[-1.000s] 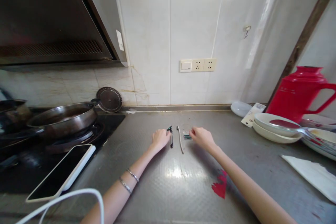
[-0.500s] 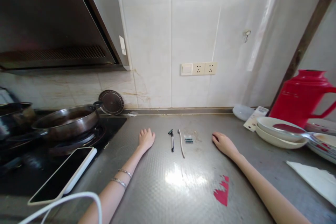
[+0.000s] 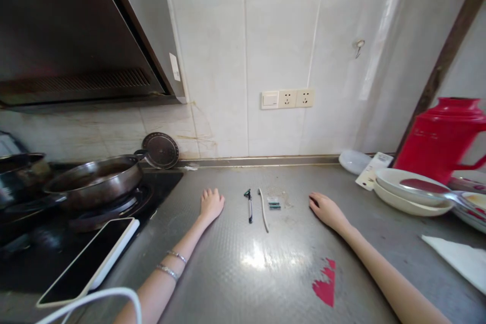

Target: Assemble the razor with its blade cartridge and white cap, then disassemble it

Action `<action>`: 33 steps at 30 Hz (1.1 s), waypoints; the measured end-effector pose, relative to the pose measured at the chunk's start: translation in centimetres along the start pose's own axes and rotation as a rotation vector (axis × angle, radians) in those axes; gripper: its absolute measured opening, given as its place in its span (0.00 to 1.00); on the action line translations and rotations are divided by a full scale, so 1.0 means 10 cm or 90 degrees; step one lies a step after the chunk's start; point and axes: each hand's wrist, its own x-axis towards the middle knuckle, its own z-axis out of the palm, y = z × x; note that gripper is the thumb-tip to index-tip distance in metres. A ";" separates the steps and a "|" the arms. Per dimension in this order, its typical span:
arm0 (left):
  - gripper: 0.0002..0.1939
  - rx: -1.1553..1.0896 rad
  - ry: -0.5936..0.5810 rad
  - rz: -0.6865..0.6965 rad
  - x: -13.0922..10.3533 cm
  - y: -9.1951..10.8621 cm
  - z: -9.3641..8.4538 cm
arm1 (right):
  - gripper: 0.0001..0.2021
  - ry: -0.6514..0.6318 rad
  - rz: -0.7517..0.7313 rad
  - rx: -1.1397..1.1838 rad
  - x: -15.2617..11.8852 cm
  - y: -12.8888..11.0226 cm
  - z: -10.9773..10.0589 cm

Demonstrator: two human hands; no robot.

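My left hand (image 3: 211, 204) lies palm down on the grey metal counter (image 3: 228, 273), its fingers slightly apart and nothing in it. My right hand (image 3: 327, 208) rests on the counter farther right, turned partly on its side; its fingers are bent and only partly visible. Between the hands lie a slim razor (image 3: 249, 206) with a dark head, a thin whitish curved stick (image 3: 264, 211) and a small clear packet with dark green strips (image 3: 274, 204). The razor is the item closest to my left hand; neither hand touches any of them.
A pan (image 3: 98, 179) sits on the black stove at the left, with a phone (image 3: 89, 260) and white cable (image 3: 110, 292) in front. At the right are stacked bowls (image 3: 413, 202), a red jug (image 3: 436, 142) and white paper (image 3: 455, 258). A red patch (image 3: 325, 286) marks the front counter.
The view has shifted slightly, so the counter items appear a little lower. Both hands stay at rest in about the same places.
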 end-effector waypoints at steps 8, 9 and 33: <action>0.22 -0.001 -0.009 0.004 0.01 0.00 0.00 | 0.20 -0.015 -0.006 -0.014 0.01 0.03 0.01; 0.22 -0.001 -0.009 0.003 0.00 0.00 0.00 | 0.20 -0.016 -0.008 -0.016 0.01 0.03 0.01; 0.19 -0.032 0.101 0.031 -0.06 0.06 -0.18 | 0.21 0.021 -0.021 -0.013 0.00 0.06 0.06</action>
